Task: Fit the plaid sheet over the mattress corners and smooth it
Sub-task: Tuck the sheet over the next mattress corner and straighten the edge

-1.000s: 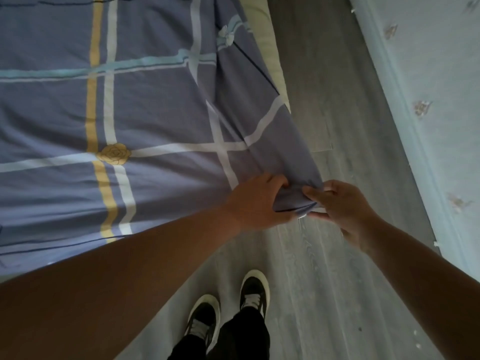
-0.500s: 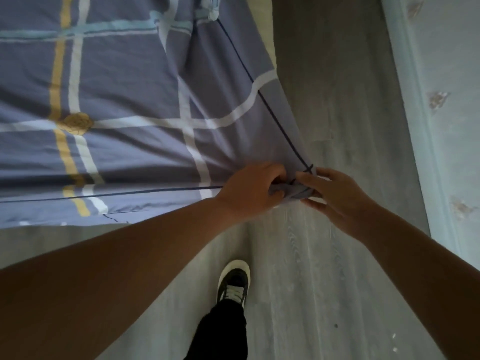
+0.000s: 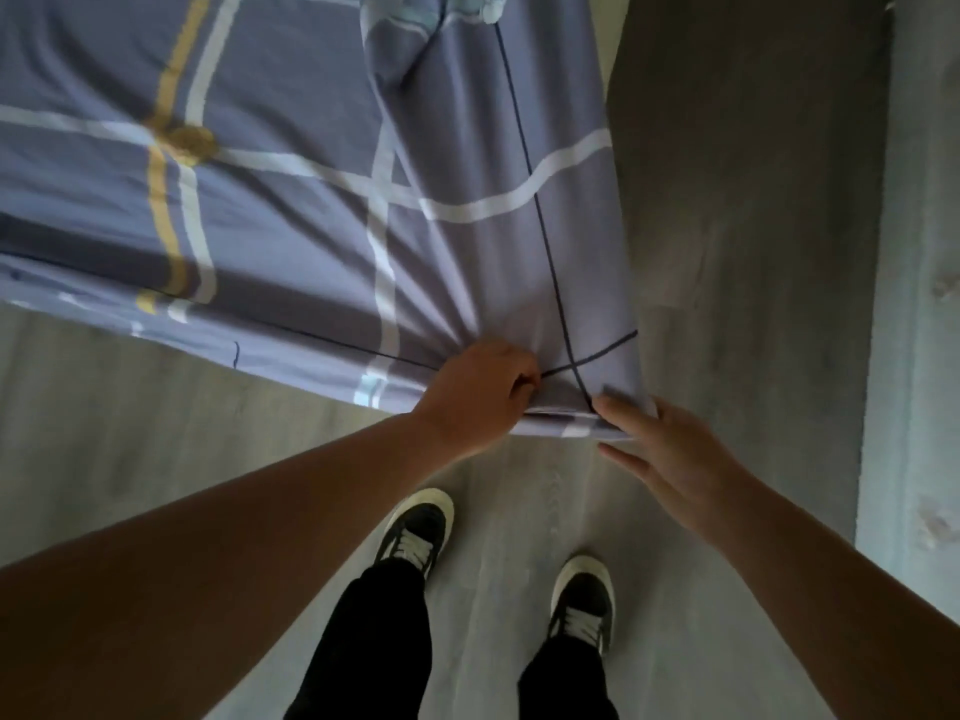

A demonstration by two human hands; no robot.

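The blue plaid sheet [image 3: 291,215] with white, yellow and teal stripes covers the bed and hangs over its near right corner. Folds fan out from that corner. My left hand [image 3: 480,394] is closed on a bunch of the sheet's cloth just left of the corner tip. My right hand [image 3: 670,452] rests against the sheet's corner edge [image 3: 587,423] from the right, fingers stretched out and slightly apart. The mattress is hidden under the sheet.
Grey wood-look floor [image 3: 727,226] runs along the bed's right side, bounded by a pale wall and skirting [image 3: 914,304]. My two feet in dark shoes [image 3: 415,527] stand on the floor just below the corner.
The sheet corner has been pulled down and toward me, so the cloth is tauter. My right hand has let go of its pinch and opened. Both feet now show.
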